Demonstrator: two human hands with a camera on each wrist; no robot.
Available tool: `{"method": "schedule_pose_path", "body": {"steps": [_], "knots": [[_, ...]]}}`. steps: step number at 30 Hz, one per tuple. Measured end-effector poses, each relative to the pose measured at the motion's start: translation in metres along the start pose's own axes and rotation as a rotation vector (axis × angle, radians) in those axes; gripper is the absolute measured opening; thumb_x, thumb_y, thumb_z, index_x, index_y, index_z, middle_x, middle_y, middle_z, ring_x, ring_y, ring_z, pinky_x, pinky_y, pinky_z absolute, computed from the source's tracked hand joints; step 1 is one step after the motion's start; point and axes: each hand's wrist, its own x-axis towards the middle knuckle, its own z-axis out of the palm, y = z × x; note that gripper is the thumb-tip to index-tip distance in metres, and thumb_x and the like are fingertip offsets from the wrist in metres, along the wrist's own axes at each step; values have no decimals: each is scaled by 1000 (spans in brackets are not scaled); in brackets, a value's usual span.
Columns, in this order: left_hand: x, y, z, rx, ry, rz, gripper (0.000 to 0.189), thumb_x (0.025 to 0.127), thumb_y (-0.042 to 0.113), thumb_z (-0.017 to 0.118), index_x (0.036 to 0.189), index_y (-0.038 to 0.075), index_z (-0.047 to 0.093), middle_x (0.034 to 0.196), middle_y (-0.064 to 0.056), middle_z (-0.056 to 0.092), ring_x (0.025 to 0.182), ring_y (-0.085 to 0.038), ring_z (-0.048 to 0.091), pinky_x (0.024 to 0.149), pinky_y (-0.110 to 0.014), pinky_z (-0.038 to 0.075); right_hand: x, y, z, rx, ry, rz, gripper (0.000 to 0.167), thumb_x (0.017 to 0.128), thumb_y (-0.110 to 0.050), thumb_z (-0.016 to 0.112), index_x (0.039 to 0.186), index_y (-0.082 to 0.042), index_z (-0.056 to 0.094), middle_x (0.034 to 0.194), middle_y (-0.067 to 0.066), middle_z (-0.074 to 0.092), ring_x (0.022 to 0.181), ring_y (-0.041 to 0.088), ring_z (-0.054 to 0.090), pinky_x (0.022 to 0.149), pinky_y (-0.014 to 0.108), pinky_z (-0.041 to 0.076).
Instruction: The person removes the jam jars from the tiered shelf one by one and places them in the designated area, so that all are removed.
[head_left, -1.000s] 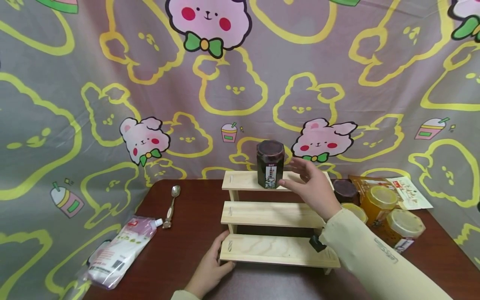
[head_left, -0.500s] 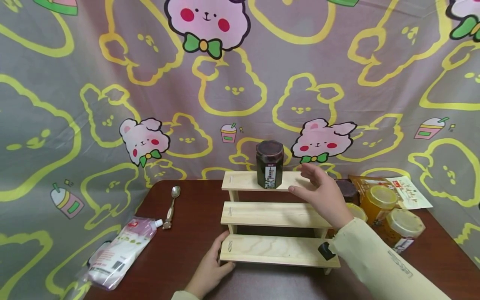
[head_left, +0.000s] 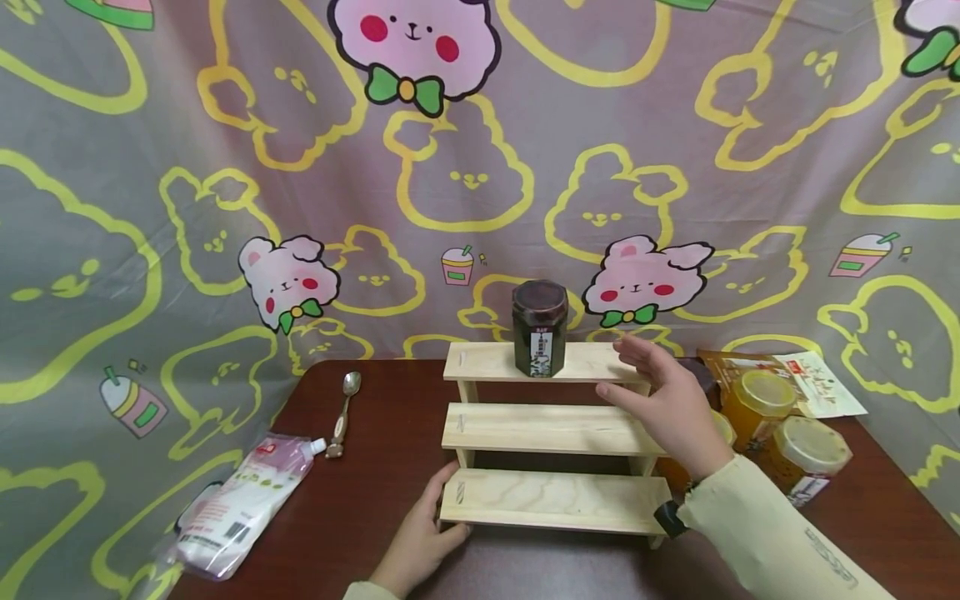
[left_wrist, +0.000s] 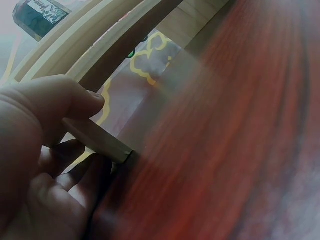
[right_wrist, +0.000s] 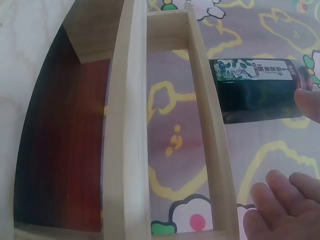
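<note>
A dark hexagonal jar [head_left: 540, 337] with a purplish lid and a white label stands upright on the top tier of a three-tier wooden display shelf [head_left: 555, 500]. My right hand [head_left: 671, 408], its fingers extended and apart from the jar, hovers by the right end of the upper tiers. In the right wrist view nothing lies between that hand's thumb and fingers [right_wrist: 272, 200]. My left hand [head_left: 422, 533] holds the shelf's lower left end. The left wrist view shows its thumb and fingers around a wooden leg [left_wrist: 100, 140]; some fingers are in shadow.
Right of the shelf stand yellow-orange jars [head_left: 757, 404] and a dark jar, mostly hidden by my right hand. Behind them lie flat packets [head_left: 821, 385]. On the left are a spoon [head_left: 342, 417] and a spouted pouch [head_left: 243, 504]. A patterned cloth [head_left: 465, 167] hangs behind.
My right hand has drawn back from the jar, to the right and slightly down. The jar stays on the top tier. My left hand has kept its place.
</note>
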Motion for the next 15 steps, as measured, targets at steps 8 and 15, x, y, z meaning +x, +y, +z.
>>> {"method": "schedule_pose_path", "body": {"steps": [8, 15], "knots": [[0, 0, 0, -3, 0, -6, 84, 82, -6, 69, 156, 9, 31, 149, -24, 41, 121, -13, 53, 95, -18, 48, -8, 6, -8, -12, 5, 0, 87, 84, -48, 78, 154, -12, 39, 148, 14, 51, 134, 40, 46, 108, 64, 35], [1, -2, 0, 5, 4, -4, 83, 83, -2, 71, 155, 9, 31, 147, -23, 45, 119, -12, 54, 95, -19, 49, -16, 11, -15, 22, 63, -10, 81, 85, -42, 79, 151, -11, 43, 148, 12, 52, 136, 37, 45, 108, 62, 36]]}}
